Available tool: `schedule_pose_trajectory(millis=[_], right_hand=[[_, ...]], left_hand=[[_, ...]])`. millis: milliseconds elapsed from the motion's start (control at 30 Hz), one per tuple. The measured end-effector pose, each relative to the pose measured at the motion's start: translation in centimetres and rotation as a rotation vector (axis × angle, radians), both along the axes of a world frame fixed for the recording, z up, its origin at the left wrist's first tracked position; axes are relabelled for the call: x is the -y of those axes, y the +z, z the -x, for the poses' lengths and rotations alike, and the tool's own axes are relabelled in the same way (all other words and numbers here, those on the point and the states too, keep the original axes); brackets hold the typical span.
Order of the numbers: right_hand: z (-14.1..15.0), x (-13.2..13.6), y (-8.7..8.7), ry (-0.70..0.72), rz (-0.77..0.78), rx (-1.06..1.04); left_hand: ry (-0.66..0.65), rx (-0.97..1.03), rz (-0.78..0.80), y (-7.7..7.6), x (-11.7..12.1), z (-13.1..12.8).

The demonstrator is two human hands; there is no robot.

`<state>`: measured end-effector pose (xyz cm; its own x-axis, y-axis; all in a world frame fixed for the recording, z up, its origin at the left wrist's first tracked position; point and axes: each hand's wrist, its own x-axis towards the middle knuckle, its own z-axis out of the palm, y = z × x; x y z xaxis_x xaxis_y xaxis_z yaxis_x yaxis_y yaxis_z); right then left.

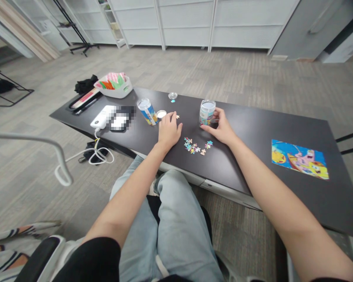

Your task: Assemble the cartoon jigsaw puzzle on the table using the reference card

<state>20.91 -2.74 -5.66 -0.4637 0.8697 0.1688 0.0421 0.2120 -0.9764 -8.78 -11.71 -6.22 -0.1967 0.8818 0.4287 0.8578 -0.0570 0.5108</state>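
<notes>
My right hand (221,127) grips the right side of a clear jar (206,113) with a printed label, thumb low in front and fingers partly hidden behind it. The jar is upright on the dark table. My left hand (170,130) lies over the tabletop, fingers stretched forward and thumb apart, nothing seen in it. Beside its fingertips are a pale round lid (161,114) and a puzzle piece (177,116). Between me and the jar lies a loose cluster of small puzzle pieces (191,146). A second jar (147,112), with a blue and yellow label, stands left of my left hand.
A clear lid (172,95) and a blue puzzle piece (173,101) lie near the far edge. A cartoon picture sheet (300,159) rests at right. On the left are a white basket (117,92), a white device with a cable (103,116) and a dark tray (84,102).
</notes>
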Motion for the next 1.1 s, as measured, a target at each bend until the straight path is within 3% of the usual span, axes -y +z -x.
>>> schedule_pose_trajectory(millis=[133, 433, 767, 900, 1100], right_hand=[[0.1, 0.3, 0.1, -0.111, -0.179, -0.013], [0.3, -0.1, -0.1, -0.14, -0.186, 0.04], [0.5, -0.6, -0.8, -0.149, -0.182, 0.03], [0.5, -1.0, -1.5, -0.139, -0.194, 0.02], [0.6, -1.7, -2.8, -0.159, -0.255, 0.058]], left_hand=[[0.027, -0.047, 0.085, 0.4, 0.5, 0.1], [0.099, -0.086, 0.224, 3.6, -0.5, 0.3], [0.073, 0.035, 0.298, 4.6, -1.7, 1.3], [-0.001, 0.081, 0.307, 5.4, -3.0, 0.8], [0.018, 0.048, 0.401, 6.8, -6.0, 1.2]])
